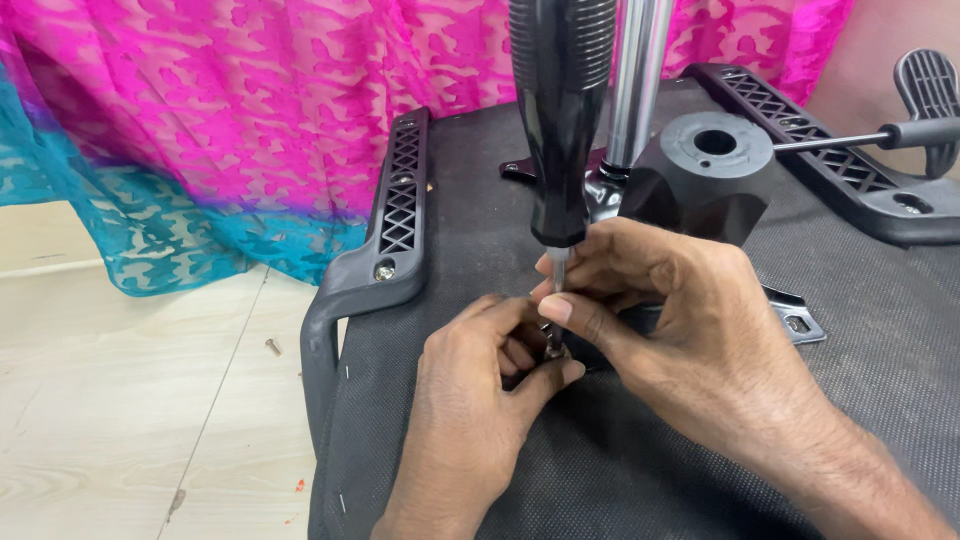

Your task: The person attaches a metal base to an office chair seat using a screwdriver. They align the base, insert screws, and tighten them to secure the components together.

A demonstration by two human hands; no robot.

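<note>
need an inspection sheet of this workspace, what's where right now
surface: black fabric underside of a chair seat, resting on pale floor tiles
job's things: screwdriver with black handle, upright, its tip between the fingers of both hands; black armrest fixed on the seat's left edge, second armrest at right; black seat mechanism with a chrome column
clutter: one loose screw on the floor
grips: left hand pinches at the screwdriver tip; right hand pinches its shaft
cables: nothing seen
surroundings: pink and teal lace cloth hanging behind
</note>
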